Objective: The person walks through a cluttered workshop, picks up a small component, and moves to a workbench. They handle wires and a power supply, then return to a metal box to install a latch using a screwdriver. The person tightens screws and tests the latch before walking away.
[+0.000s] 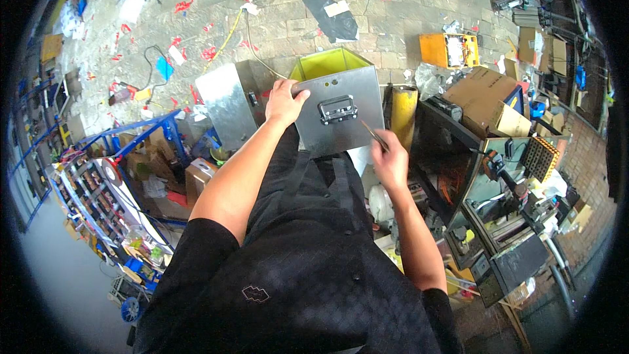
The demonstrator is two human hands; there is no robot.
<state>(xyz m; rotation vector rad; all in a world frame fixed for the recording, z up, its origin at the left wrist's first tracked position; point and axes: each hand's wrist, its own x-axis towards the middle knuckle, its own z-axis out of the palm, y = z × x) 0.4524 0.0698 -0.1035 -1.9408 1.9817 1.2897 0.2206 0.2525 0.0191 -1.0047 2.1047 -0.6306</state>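
Left hand [285,101] gripping upright metal box [339,115] rim, handle face toward person, right hand [390,157] pinching thin tool [373,135]

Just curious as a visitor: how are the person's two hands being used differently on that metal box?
The left hand grips the top edge of the grey metal box, fingers curled over the rim; the right hand is below the box's lower right corner, off it. The left hand holds no tool; the right hand pinches a thin tool angled toward the box. Both are bare.
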